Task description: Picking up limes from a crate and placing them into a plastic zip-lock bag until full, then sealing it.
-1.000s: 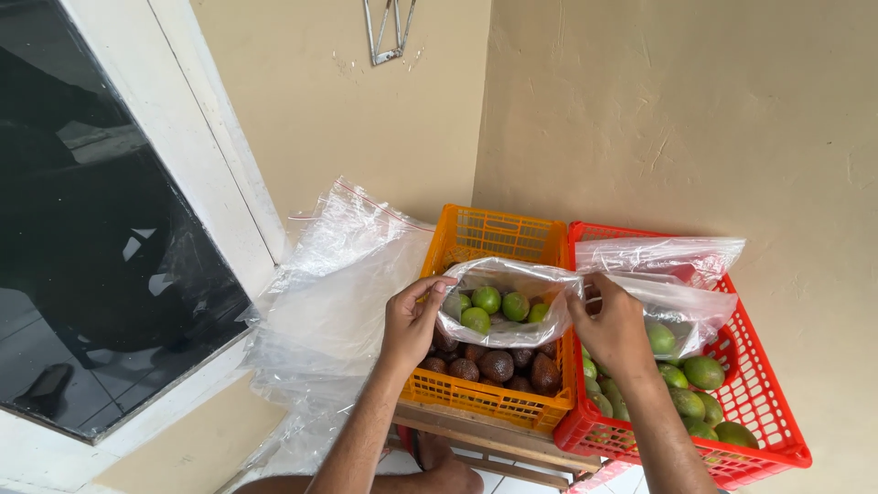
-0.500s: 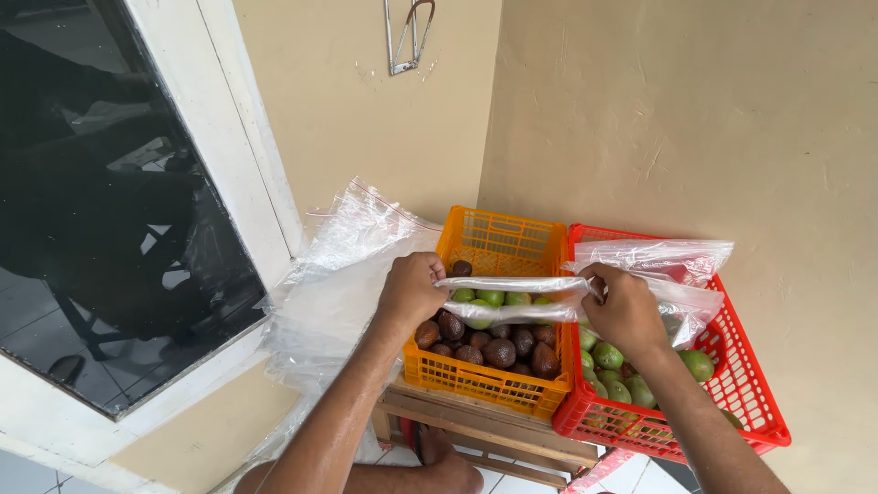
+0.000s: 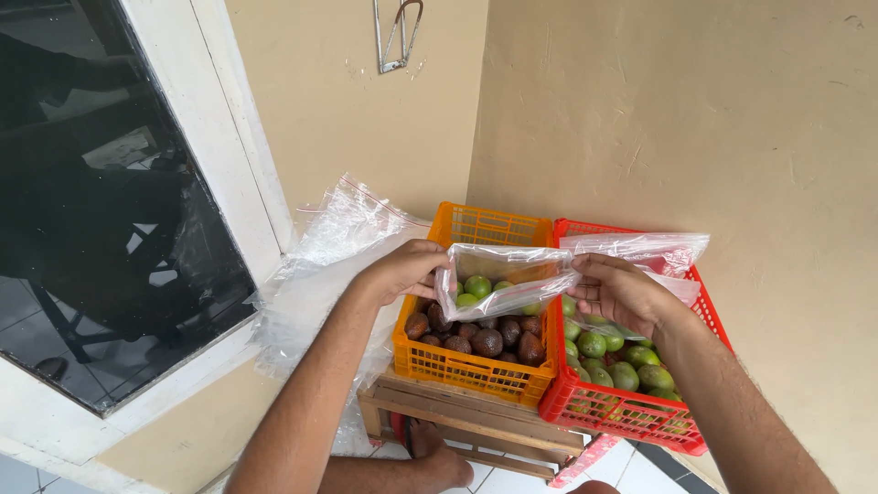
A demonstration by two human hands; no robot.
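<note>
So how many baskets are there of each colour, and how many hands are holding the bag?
Orange basket: 1, with brown fruit
Red basket: 1, with green fruit
Hands on the clear bag: 2, left hand and right hand
Total: 2 baskets, 2 hands, 1 held bag

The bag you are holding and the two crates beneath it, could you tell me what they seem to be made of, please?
The bag, held by the left hand and right hand, looks like thin clear plastic film: glossy, creased, green fruit visible through it. The orange crate and red crate look like moulded rigid plastic, with uniform colour and lattice walls. The stand beneath looks like bare wood, probably unfinished.
</note>
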